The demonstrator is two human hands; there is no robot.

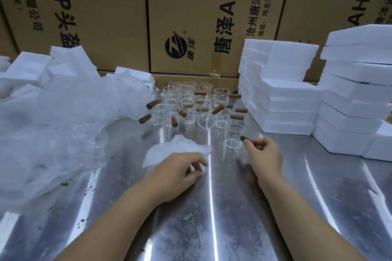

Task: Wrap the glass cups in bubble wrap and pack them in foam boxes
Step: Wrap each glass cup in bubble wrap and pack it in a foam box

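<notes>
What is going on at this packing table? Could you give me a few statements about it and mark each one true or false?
1. The right hand holds a glass cup by its brown handle. True.
2. The left hand holds the edge of a small bubble wrap sheet. True.
3. The cup in the right hand is already wrapped. False: it is bare glass.
4. The other glass cups sit inside foam boxes. False: they stand clustered on the metal table, beside the stacked foam boxes.
5. Cardboard cartons stand behind the table. True.
</notes>
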